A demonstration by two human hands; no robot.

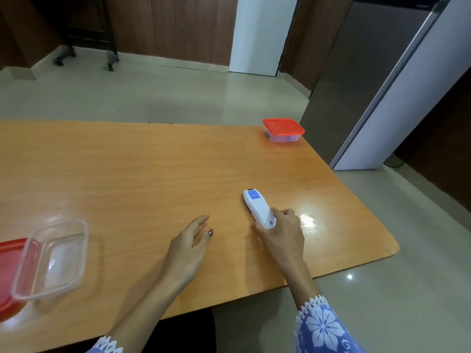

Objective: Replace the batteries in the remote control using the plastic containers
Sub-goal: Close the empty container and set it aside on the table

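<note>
Head view: The red lid (pixel 10 271) at the table's (pixel 153 174) left side was cut off by the picture's edge and lay partly under the open clear container (pixel 51 261), which rested tilted across it by the near edge. The closed container (pixel 283 130), topped in red, stood at the far right corner. What it held was too dim to make out through its walls. The near end of the remote control (pixel 258 211) was hidden inside the right hand (pixel 283 233), and the print on its blue label was too small to read.

The right hand reached forward from a blue flowered sleeve (pixel 323 327). Its fingers were curled round the remote's near end, thumb on the left side. The left hand (pixel 190 247) lay just left of it and apart from the remote, with fingers straight and loose, pointing toward the far edge and holding nothing. Whether it touched the table could not be told.

The remote sat over the right part of the table, toward the near right corner and well apart from both containers. Its long axis ran from the gripping hand toward the far edge, leaning slightly left. The labelled face was turned upward.
</note>
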